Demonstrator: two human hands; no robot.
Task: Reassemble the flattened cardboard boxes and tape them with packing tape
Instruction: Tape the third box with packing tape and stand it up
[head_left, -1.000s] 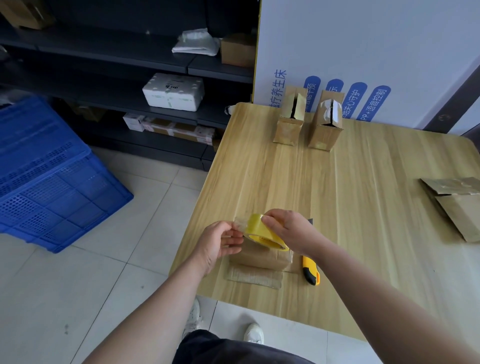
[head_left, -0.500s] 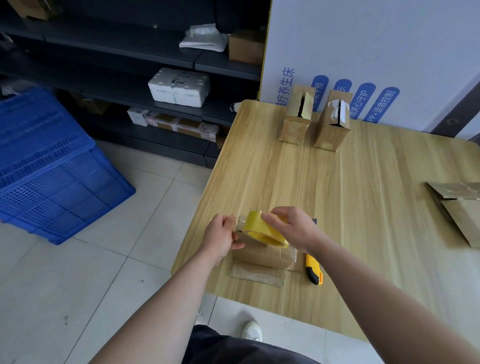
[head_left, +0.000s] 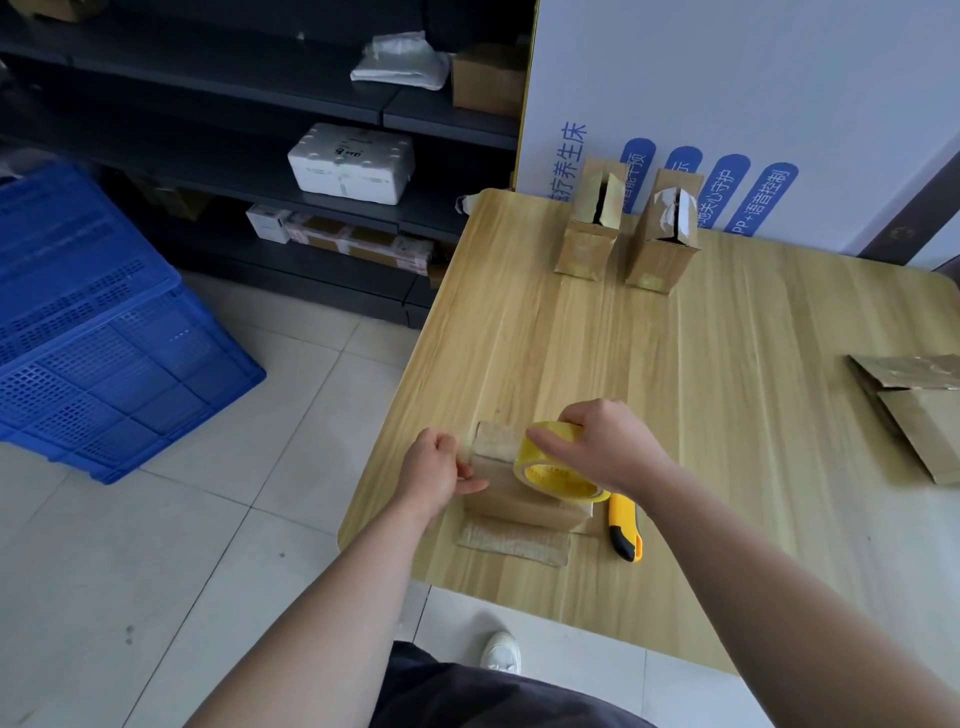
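A small cardboard box (head_left: 524, 506) stands near the table's front left corner, one flap lying flat toward me. My right hand (head_left: 608, 447) grips a yellow roll of packing tape (head_left: 553, 462) just above the box top. My left hand (head_left: 439, 470) pinches the loose clear tape end at the box's left side. A short stretch of tape runs between my two hands over the box top. Two assembled boxes (head_left: 589, 223) (head_left: 662, 234) stand upright at the table's far edge. Flattened boxes (head_left: 919, 405) lie at the right edge.
A yellow utility knife (head_left: 623, 527) lies on the wooden table (head_left: 727, 389) right of the box. A blue plastic crate (head_left: 98, 332) sits on the tiled floor to the left. Dark shelves (head_left: 260, 130) with parcels stand behind. A white board (head_left: 727, 78) leans at the table's back.
My hands have drawn apart: the right has carried the roll rightward over the box top, pulling out tape, while the left keeps the tape end at the box's left side.
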